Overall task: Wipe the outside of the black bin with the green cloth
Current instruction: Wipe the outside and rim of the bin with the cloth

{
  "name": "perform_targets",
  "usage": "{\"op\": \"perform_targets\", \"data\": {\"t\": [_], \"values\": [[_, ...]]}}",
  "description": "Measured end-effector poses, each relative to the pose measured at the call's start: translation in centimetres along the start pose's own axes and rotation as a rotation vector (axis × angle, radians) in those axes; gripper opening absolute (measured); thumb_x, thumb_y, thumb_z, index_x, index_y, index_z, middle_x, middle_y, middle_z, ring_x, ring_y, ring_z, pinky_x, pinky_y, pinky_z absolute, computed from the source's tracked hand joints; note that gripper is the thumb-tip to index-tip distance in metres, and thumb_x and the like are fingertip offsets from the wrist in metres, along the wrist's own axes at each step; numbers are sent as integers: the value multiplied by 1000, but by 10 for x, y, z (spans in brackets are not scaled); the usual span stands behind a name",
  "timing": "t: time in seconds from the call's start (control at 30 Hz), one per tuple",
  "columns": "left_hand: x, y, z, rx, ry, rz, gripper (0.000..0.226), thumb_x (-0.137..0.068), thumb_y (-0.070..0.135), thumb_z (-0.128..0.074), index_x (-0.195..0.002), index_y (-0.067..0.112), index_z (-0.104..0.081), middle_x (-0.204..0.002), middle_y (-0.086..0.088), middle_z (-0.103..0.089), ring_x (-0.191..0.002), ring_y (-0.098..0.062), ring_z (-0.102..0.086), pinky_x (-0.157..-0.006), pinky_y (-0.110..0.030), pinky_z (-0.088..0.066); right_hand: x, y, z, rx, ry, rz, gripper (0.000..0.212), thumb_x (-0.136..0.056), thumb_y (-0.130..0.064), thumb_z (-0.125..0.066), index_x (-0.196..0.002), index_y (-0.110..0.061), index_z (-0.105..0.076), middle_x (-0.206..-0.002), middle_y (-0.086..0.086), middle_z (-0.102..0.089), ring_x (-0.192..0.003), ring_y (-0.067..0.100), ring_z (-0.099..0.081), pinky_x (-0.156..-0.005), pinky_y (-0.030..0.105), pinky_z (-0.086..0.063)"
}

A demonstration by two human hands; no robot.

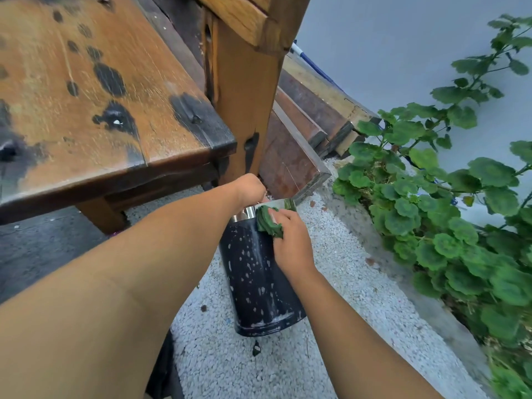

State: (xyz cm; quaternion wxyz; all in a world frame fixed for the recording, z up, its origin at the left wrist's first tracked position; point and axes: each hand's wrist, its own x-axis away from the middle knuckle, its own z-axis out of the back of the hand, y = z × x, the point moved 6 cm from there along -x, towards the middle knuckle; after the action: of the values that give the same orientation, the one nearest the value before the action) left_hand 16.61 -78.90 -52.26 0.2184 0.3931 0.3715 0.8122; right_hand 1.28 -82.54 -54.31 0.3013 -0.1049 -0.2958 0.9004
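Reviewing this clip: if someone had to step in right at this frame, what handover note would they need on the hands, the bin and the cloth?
Left hand: at the bin's shiny top rim, apparently steadying it; the grip itself is partly hidden.
Right hand: pressing the green cloth against the upper side of the black bin.
Bin: on the pale gravel, beside the wooden table leg.
Done: wiping has started near the top.
Left: pale spots and streaks cover most of the visible wall down to the base; the far side is out of view.
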Motion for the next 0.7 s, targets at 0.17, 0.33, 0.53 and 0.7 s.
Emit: {"op": "perform_targets", "data": {"t": [0.17,0.33,0.53,0.7], "values": [[1,0,0,-65,1,-67,31,-90,-12,-49,-107,-1,-72,-117,-19,-67,-87,-24,-63,-73,-30,-49,33,6,-10,50,-26,47,75,-78,18,-55,-143,-19,-56,-146,0,-47,-136,16,-37,-119,35,-33],[1,2,-12,-387,-12,-165,28,-93,-5,-47,-109,11,-63,-115,-14,-61,-89,-30,-58,-68,-30,-43,86,22,-20,90,-62,115,80,-75,19,-60,-142,-24,-57,-147,-3,-46,-139,13,-32,-120,24,-25],[5,18,-26,-644,5,-293,24,-89,6,-64,-113,12,-65,-116,-10,-64,-76,-22,-54,-61,-25,-41,123,37,-24,131,-104,135,80,-74,18,-63,-142,-24,-57,-149,-2,-45,-143,17,-32,-117,21,-18],[2,12,-23,-528,-127,-207,32,-90,7,-64,-119,20,-68,-126,-7,-62,-80,-17,-60,-62,-27,-51,152,51,-30,175,-168,136,81,-74,15,-64,-142,-27,-57,-149,1,-48,-143,23,-36,-118,37,-33]]}}
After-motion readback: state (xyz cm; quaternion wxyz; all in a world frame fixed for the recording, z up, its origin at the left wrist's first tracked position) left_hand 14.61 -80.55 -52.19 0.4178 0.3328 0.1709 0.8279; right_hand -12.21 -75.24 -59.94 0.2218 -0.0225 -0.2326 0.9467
